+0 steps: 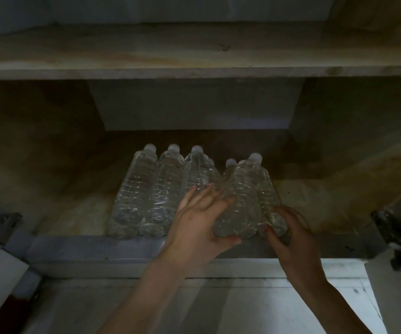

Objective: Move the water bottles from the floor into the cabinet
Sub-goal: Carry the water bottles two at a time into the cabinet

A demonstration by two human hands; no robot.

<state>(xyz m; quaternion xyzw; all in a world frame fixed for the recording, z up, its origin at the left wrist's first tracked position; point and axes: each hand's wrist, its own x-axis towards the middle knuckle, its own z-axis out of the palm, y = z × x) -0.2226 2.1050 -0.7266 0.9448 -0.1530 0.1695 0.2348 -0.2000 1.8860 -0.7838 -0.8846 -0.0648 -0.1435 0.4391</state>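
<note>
Cabinet (pixel 194 244) interior dim; lower shelf floor mottled tan, worn, with a grey painted front lip; a second board (pixel 194 66) spans above, rough and stained. Water bottles (pixel 146 189) lie on their sides on the lower shelf, clear ribbed plastic, pale caps pointing to the back, bases at the front lip, packed touching in a row. Three sit at left; a stacked cluster (pixel 243 201) at right, at least three bottles, exact count unclear since bodies overlap. Left hand (pixel 199 222) palm-down, fingers spread wide over the seam between the third bottle and the cluster, thumb hooked under the base of the top bottle. Right hand (pixel 291 235) curled around the base of the rightmost bottle, fingertips tucked beneath, out of sight. Metal hinges (pixel 397 239) at both sides, left one partly cut off; detail lost in shadow
</note>
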